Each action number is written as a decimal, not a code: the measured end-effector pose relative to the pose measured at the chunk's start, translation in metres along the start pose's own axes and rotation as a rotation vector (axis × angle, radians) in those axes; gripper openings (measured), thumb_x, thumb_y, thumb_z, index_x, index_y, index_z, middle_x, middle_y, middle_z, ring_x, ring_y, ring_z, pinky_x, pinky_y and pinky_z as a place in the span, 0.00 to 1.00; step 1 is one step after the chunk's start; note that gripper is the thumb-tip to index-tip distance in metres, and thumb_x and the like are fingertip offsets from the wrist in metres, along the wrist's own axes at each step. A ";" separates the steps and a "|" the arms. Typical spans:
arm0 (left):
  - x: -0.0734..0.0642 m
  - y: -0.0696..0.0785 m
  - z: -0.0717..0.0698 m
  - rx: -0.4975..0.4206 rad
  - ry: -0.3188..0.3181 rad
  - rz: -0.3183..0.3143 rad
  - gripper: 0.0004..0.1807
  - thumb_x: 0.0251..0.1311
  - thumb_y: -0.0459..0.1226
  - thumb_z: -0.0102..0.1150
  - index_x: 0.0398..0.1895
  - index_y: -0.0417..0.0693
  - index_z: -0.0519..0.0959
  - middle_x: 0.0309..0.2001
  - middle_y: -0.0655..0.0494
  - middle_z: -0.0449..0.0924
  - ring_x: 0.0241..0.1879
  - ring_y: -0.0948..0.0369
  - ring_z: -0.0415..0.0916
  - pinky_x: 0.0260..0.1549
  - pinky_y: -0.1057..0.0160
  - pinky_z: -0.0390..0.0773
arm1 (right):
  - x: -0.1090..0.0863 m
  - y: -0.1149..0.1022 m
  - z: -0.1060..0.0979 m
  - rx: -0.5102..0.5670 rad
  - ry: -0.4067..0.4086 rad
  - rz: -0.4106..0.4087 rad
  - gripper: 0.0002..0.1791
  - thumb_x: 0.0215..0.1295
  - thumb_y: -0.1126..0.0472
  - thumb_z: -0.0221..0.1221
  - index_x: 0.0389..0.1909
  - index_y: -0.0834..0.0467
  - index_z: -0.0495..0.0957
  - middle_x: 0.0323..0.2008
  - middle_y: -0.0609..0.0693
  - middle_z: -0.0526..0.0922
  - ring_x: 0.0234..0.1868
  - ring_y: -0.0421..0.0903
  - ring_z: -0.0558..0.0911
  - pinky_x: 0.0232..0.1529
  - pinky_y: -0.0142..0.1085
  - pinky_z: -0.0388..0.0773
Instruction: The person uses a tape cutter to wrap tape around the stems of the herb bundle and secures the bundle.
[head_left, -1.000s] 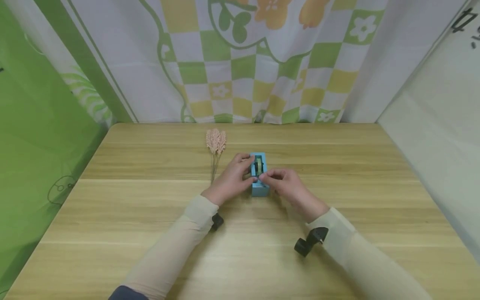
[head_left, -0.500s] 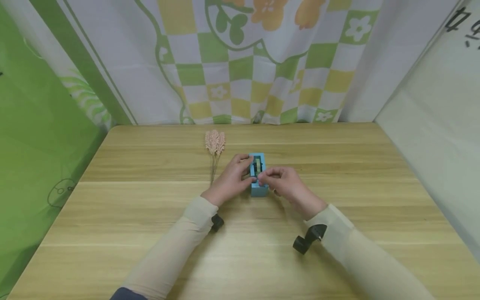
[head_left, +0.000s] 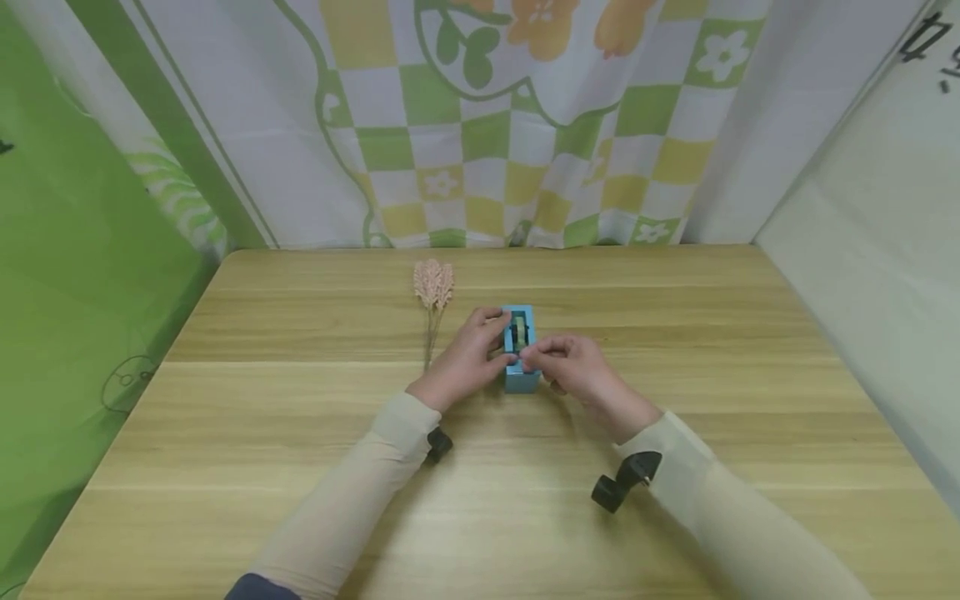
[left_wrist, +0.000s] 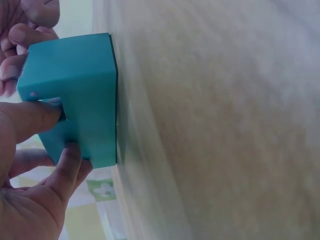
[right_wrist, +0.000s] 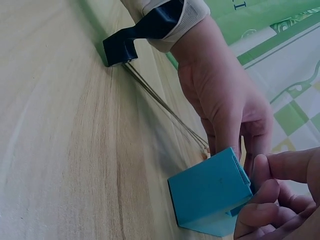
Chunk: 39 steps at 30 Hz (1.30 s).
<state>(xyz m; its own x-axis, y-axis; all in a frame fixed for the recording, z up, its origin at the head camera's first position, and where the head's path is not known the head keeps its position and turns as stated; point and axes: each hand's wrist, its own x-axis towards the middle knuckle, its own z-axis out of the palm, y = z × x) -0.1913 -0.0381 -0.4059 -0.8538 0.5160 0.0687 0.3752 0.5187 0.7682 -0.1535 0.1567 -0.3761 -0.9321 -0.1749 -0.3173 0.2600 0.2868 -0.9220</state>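
Note:
A blue tape dispenser (head_left: 521,382) stands upright on the table, a roll of tape (head_left: 520,332) in its open top. My left hand (head_left: 472,350) grips it from the left. The left wrist view shows the thumb in a slot on the side of the dispenser (left_wrist: 92,90), with other fingers farther back along it. At the front end, right by the toothed cutter (left_wrist: 23,66), my right hand (head_left: 577,371) has thumb and forefinger pinched together. Those fingertips cover the tape's free end, as the right wrist view also shows beside the dispenser (right_wrist: 210,190).
Pink dried flowers (head_left: 432,283) on thin stems lie left of the dispenser, partly behind the left hand. Black wrist cameras sit under both cuffs, the right camera (head_left: 609,493) hanging low over the wooden table (head_left: 750,350). A checked curtain (head_left: 525,150) hangs behind the table.
Both hands keep almost the same place at the dispenser, with only slight movement in the right fingers. The whole head view has shifted a little.

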 end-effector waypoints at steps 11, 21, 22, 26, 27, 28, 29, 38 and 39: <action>-0.001 0.001 0.002 0.028 0.002 -0.012 0.39 0.73 0.34 0.62 0.81 0.35 0.56 0.80 0.36 0.55 0.69 0.43 0.75 0.67 0.58 0.77 | -0.011 0.001 0.003 0.033 -0.031 -0.036 0.14 0.76 0.63 0.59 0.50 0.72 0.81 0.31 0.43 0.89 0.27 0.35 0.77 0.29 0.27 0.74; 0.000 0.000 0.004 0.040 0.023 -0.004 0.39 0.72 0.34 0.63 0.80 0.35 0.57 0.79 0.35 0.56 0.68 0.43 0.76 0.67 0.57 0.78 | -0.013 0.009 0.006 0.145 -0.039 -0.048 0.14 0.77 0.66 0.58 0.50 0.76 0.78 0.33 0.46 0.86 0.32 0.34 0.83 0.37 0.25 0.84; 0.000 0.000 0.004 0.040 0.024 -0.004 0.39 0.72 0.34 0.63 0.80 0.35 0.57 0.79 0.35 0.56 0.68 0.43 0.76 0.67 0.57 0.78 | -0.014 0.009 0.006 0.151 -0.040 -0.051 0.14 0.77 0.66 0.58 0.50 0.76 0.78 0.33 0.46 0.86 0.32 0.34 0.83 0.36 0.25 0.84; -0.001 0.000 0.004 0.044 0.029 -0.007 0.39 0.72 0.34 0.63 0.80 0.35 0.57 0.79 0.35 0.56 0.68 0.43 0.76 0.67 0.57 0.78 | -0.015 0.010 0.007 0.158 -0.041 -0.064 0.14 0.77 0.66 0.58 0.50 0.76 0.78 0.32 0.45 0.86 0.32 0.34 0.83 0.37 0.25 0.84; -0.001 0.001 0.004 0.044 0.029 -0.008 0.39 0.72 0.34 0.63 0.80 0.35 0.57 0.79 0.35 0.56 0.68 0.43 0.76 0.67 0.57 0.78 | -0.015 0.010 0.007 0.158 -0.041 -0.067 0.14 0.77 0.66 0.58 0.50 0.76 0.78 0.33 0.46 0.86 0.32 0.34 0.83 0.37 0.25 0.84; -0.001 0.001 0.004 0.043 0.030 -0.009 0.39 0.72 0.34 0.63 0.80 0.35 0.57 0.79 0.35 0.56 0.68 0.43 0.76 0.67 0.57 0.78 | -0.015 0.010 0.007 0.158 -0.040 -0.069 0.14 0.77 0.66 0.58 0.50 0.76 0.78 0.33 0.46 0.86 0.32 0.34 0.83 0.37 0.25 0.84; -0.001 0.001 0.004 0.044 0.030 -0.010 0.39 0.72 0.34 0.63 0.80 0.35 0.57 0.79 0.35 0.56 0.68 0.43 0.76 0.67 0.57 0.78 | -0.016 0.010 0.007 0.156 -0.038 -0.070 0.14 0.77 0.66 0.58 0.50 0.76 0.78 0.33 0.46 0.86 0.32 0.34 0.83 0.37 0.25 0.84; -0.001 0.000 0.005 0.054 0.035 -0.005 0.39 0.72 0.35 0.62 0.80 0.34 0.57 0.79 0.35 0.56 0.67 0.43 0.77 0.67 0.56 0.78 | -0.019 0.011 0.010 0.166 -0.031 -0.079 0.13 0.76 0.67 0.58 0.49 0.77 0.77 0.32 0.46 0.86 0.32 0.35 0.83 0.37 0.26 0.84; -0.001 0.000 0.005 0.052 0.035 -0.006 0.39 0.72 0.34 0.62 0.80 0.34 0.57 0.79 0.35 0.56 0.68 0.43 0.77 0.67 0.56 0.78 | -0.020 0.010 0.011 0.167 -0.034 -0.083 0.14 0.76 0.67 0.58 0.49 0.78 0.77 0.32 0.46 0.86 0.32 0.35 0.83 0.37 0.26 0.84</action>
<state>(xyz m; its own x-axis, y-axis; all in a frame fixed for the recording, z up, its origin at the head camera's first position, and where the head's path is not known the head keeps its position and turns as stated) -0.1885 -0.0351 -0.4090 -0.8681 0.4888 0.0867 0.3872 0.5574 0.7344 -0.1297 0.1528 -0.3818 -0.9438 -0.2237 -0.2434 0.2235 0.1107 -0.9684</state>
